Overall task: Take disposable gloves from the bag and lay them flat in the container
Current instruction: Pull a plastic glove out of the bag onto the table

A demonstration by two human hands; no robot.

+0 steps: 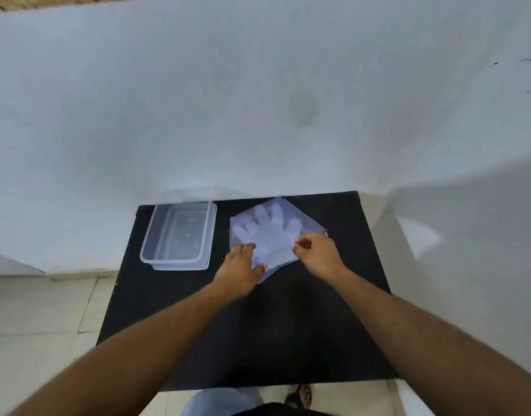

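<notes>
A clear plastic bag (271, 232) lies turned like a diamond on the black table (288, 325), right of centre at the back. Pale disposable gloves (265, 226) show through it, fingers pointing away from me. My left hand (243, 268) pinches the bag's near left edge between thumb and fingers. My right hand (316, 250) pinches the bag's near right edge with its fingertips. A clear rectangular container (178, 234) stands to the left of the bag, apart from it, with nothing visible inside.
A white wall (258, 100) rises right behind the table's far edge. Tiled floor (42, 325) lies to the left, and a sandalled foot (300, 396) shows below the table's near edge. A pale ledge (423, 235) flanks the table's right side.
</notes>
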